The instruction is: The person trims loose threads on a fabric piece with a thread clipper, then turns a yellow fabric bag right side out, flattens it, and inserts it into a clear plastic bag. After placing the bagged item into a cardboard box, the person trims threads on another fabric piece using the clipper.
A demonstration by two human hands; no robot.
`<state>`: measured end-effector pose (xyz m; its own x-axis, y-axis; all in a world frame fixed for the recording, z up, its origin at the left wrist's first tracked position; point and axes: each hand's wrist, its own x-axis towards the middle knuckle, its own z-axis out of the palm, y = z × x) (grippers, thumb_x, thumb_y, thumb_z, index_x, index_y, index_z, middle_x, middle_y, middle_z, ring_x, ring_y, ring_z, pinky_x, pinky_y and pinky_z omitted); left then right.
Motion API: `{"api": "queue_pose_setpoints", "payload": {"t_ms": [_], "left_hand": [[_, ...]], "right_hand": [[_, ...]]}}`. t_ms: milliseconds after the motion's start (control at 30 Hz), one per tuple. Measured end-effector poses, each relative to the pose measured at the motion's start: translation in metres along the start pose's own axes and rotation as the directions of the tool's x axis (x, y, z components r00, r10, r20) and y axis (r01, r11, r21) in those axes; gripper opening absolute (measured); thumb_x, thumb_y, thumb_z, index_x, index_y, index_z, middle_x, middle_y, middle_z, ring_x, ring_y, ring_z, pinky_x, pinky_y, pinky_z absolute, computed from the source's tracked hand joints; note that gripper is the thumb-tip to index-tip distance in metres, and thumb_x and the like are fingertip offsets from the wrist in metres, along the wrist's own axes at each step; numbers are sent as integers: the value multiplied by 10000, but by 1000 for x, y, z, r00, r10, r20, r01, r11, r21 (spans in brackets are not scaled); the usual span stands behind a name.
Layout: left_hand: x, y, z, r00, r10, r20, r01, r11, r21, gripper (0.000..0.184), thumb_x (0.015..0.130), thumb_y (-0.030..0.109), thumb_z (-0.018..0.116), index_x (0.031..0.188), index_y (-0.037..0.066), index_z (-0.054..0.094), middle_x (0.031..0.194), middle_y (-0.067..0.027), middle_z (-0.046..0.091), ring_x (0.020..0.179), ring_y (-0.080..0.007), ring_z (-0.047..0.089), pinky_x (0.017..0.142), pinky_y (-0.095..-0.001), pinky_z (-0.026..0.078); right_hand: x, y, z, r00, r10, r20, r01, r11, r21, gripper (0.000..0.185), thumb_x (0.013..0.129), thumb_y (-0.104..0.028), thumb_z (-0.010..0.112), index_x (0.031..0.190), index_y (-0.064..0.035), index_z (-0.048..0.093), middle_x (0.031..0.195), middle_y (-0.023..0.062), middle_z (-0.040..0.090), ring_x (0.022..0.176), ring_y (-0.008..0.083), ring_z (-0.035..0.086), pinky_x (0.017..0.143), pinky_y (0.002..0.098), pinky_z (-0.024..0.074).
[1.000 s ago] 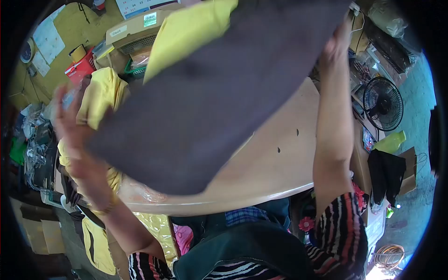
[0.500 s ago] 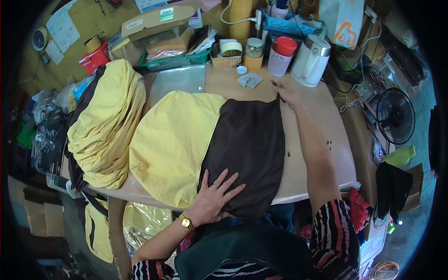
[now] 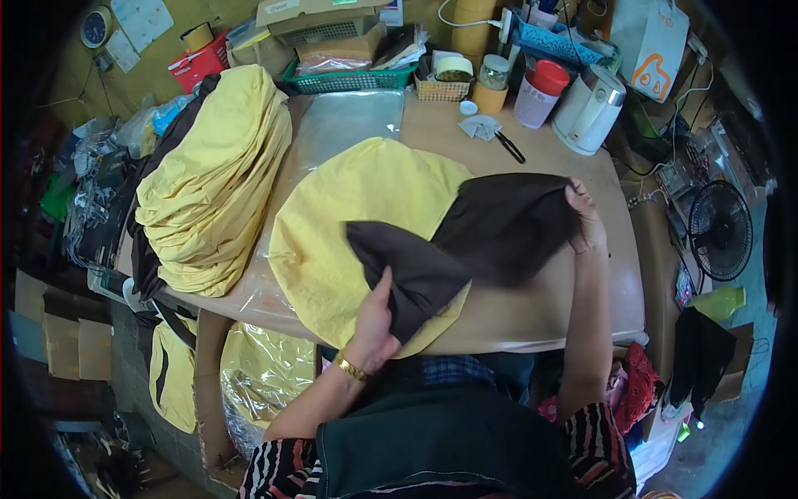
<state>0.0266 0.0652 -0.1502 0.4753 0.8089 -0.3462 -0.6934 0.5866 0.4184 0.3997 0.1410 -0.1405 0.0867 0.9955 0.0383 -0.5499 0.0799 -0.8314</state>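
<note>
A yellow cloth piece [image 3: 349, 208] with a dark brown fabric panel [image 3: 515, 224] along its right side lies on the table in front of me. My right hand [image 3: 585, 218] is closed on the panel's upper right corner, lifting it. My left hand [image 3: 376, 326] grips the near part of the dark fabric, thumb on top, and folds it over the yellow cloth. Part of the panel is smeared by motion. Beyond the cloth, a small black tool, seemingly thread snips [image 3: 509, 147], lies beside a crumpled grey-white scrap [image 3: 480, 126].
A big heap of yellow cloth [image 3: 212, 183] stands on the left of the table [image 3: 611, 274]. Along the back are a green basket [image 3: 353, 81], a jar [image 3: 494, 73], a red-lidded cup [image 3: 539, 96] and a white kettle [image 3: 589, 108]. A black fan [image 3: 720, 230] is at right.
The small black tool has left my right hand and lies on the table. My right hand now holds the panel's corner. My left hand, flat before, has gripped and folded the dark fabric.
</note>
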Motion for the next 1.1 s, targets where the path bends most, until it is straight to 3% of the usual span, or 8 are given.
{"api": "queue_pose_setpoints", "payload": {"t_ms": [300,367,500,733,833,933,1000,1100], "left_hand": [[13,-16,-13,990,-44,132,52,997,-53,523,987,318,521,1351,-42,413,1361,-171,503,1227,-280,526,1043,-411,444],[1,-25,0,836,277,474,-540,258,801,563,899,254,630,1316,-65,425,1325,-209,525,1231,-330,517,1036,-433,431],[-24,3,19,662,-316,680,-747,-205,633,361,802,109,623,1119,-51,557,1053,-225,574,989,-364,589,883,-396,471],[-5,18,30,785,-234,574,-593,-18,805,219,736,-9,529,927,-40,631,1002,-182,623,998,-360,597,856,-385,488],[-8,-28,34,788,-284,546,-599,-151,786,218,774,17,590,979,-20,657,991,-163,630,893,-333,624,765,-397,501],[2,-10,39,772,-494,400,-511,-109,852,200,800,27,603,991,1,654,932,-144,635,791,-326,633,681,-383,506],[-6,16,46,783,-376,496,-448,212,868,149,820,36,619,967,22,635,900,-129,639,727,-314,630,620,-355,500],[9,12,32,906,205,370,-361,-81,929,164,800,52,653,953,26,600,869,-136,616,731,-326,617,634,-379,500]], "right_hand": [[-59,97,121,988,137,76,-104,935,-338,554,884,-116,653,1380,-6,431,1329,119,509,1235,230,502,1038,312,403],[-72,86,144,942,124,312,132,718,-683,647,782,-146,748,1330,11,442,1248,119,522,1201,198,469,997,295,389],[-86,77,128,977,130,167,77,520,-851,369,751,-87,762,1055,1,573,986,88,600,902,152,554,791,294,468],[-158,105,88,991,-117,72,135,734,-666,556,730,-79,803,1184,-4,491,1055,108,575,974,195,600,875,317,486],[-162,78,110,923,-103,370,379,410,-830,647,667,-131,865,1201,-4,523,1049,108,575,983,208,598,870,330,486],[-166,98,91,962,74,262,117,756,-644,332,672,-59,828,916,12,615,879,75,587,816,182,582,708,304,468],[-171,94,99,981,63,184,87,704,-705,287,680,-23,792,884,13,593,840,75,572,779,183,575,687,303,460],[-170,96,106,986,-23,167,142,647,-749,210,692,50,699,814,9,533,785,93,539,712,193,558,657,302,445]]}}
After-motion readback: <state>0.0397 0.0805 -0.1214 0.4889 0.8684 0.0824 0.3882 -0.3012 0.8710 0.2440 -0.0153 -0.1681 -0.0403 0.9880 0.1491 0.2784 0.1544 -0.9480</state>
